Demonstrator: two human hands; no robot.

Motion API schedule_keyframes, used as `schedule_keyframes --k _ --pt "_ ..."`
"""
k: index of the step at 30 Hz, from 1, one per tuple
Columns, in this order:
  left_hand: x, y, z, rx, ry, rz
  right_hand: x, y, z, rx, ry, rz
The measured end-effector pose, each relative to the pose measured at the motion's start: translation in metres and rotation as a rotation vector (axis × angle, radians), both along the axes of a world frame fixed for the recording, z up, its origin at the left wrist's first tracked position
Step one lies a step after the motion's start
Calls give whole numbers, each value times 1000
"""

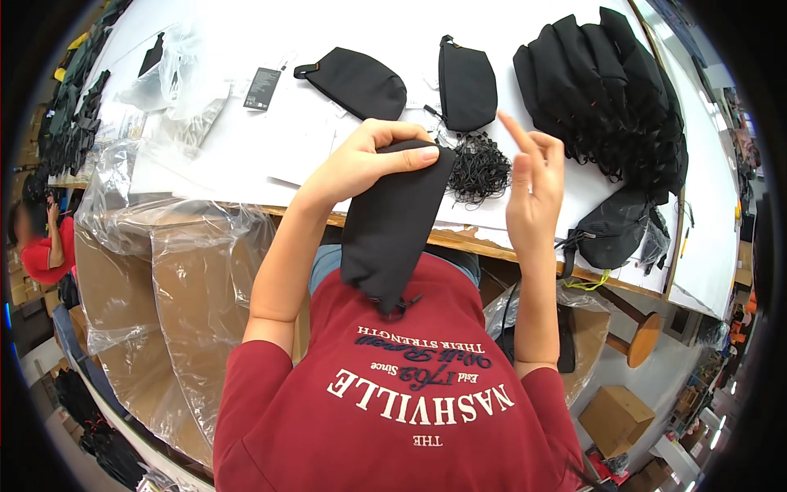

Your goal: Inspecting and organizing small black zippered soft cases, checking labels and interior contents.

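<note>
The bare left hand grips, thumb stretched rightward and fingers bent, the bare left forearm slanting inward. The bare right hand extends its index finger up and leftward, the bare right forearm nearly vertical.

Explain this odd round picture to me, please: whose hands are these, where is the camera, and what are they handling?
There is no machine here, just a person's own bare hands, left and right. The camera sits on the person's head, looking down; its wide lens bends straight edges. The left hand grips a black pouch near its upper end. The right is raised, with nothing visible in it. On the white table lie two more pouches, a tangle of black cords, a tag and a large black pile.
</note>
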State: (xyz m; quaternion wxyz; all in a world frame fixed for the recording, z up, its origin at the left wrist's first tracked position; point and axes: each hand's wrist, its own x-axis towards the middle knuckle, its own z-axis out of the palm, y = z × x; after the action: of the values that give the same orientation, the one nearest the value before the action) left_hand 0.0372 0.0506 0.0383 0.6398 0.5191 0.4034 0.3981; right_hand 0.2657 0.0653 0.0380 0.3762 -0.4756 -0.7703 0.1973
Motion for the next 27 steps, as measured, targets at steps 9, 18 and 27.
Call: schedule_keyframes --k 9,18,27 --pt "0 -5 3 -29 1 22 3 -2 2 62 52 -51" --pt "3 -9 0 -90 -42 40 -2 -6 -1 130 34 32" --pt "3 -15 3 16 70 119 -3 -12 -5 172 12 -103"
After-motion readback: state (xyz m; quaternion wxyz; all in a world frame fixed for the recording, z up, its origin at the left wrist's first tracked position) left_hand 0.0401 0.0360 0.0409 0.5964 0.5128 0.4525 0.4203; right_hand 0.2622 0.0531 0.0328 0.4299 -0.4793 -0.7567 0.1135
